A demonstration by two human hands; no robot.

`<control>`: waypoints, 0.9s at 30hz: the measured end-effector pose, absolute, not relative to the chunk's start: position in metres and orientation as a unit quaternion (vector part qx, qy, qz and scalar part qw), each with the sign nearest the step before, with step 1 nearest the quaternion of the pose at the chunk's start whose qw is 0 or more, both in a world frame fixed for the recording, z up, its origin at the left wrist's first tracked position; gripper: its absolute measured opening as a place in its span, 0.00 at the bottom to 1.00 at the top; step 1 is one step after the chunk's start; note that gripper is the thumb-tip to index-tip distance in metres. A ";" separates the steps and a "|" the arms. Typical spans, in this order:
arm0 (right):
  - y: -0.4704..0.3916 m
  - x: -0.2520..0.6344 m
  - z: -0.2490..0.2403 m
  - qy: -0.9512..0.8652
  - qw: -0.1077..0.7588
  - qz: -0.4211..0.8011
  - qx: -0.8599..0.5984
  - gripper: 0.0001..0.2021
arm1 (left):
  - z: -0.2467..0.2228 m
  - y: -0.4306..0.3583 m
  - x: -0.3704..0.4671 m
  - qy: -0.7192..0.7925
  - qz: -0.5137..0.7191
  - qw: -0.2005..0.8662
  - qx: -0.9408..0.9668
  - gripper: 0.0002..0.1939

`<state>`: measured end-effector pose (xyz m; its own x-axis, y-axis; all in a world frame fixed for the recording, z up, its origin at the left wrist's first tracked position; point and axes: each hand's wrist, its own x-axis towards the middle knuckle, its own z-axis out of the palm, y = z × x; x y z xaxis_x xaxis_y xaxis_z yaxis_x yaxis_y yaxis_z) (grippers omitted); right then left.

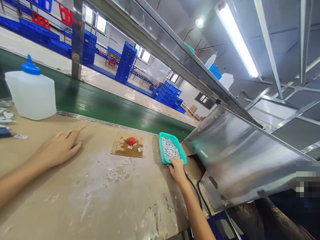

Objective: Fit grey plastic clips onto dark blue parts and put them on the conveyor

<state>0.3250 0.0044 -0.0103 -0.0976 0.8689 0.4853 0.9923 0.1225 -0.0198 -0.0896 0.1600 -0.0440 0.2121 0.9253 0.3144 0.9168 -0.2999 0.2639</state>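
Note:
My left hand [58, 148] is above the left of the brown worktop, index finger stretched out and thumb apart, with nothing in it. At the near rim of a turquoise plastic basket [160, 154] is my right hand [178, 168], its fingers bent over the edge and its thumb outside. Small grey-white pieces [170, 148] fill much of the basket. Between my hands lies a square brown board [121, 149] with wet-looking patches. On it sit a red rounded thing [131, 141] and a few small white pieces [139, 150].
A white bottle with a blue nozzle cap [33, 90] stands at the left, near loose white pieces [6, 115]. Behind the worktop runs a green belt [100, 101]. A metal panel [240, 150] and black cables [197, 188] border the right. A person [287, 213] is partly visible there.

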 end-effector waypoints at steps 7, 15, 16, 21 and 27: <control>0.027 0.352 0.026 -0.697 0.273 -0.037 -0.662 0.13 | -0.041 0.157 -0.086 0.589 0.197 -0.005 0.784 0.31; 0.066 0.352 0.006 -0.666 0.220 -0.011 -0.713 0.16 | -0.032 0.145 -0.083 0.578 0.217 -0.002 0.787 0.29; 0.065 0.351 0.005 -0.660 0.220 -0.013 -0.718 0.15 | -0.029 0.144 -0.083 0.576 0.218 0.004 0.788 0.29; 0.062 0.353 0.003 -0.632 0.235 -0.021 -0.738 0.14 | -0.019 0.138 -0.083 0.592 0.257 0.109 0.756 0.29; 0.060 0.358 -0.002 -0.582 0.280 -0.035 -0.763 0.17 | -0.003 0.133 -0.093 0.638 0.364 0.086 0.673 0.31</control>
<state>0.3581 0.0604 -0.0025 0.3205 0.8676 0.3802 0.9072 -0.1657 -0.3867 -0.0933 0.1331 -0.0026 -0.0792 0.9217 0.3797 0.7962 -0.1707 0.5804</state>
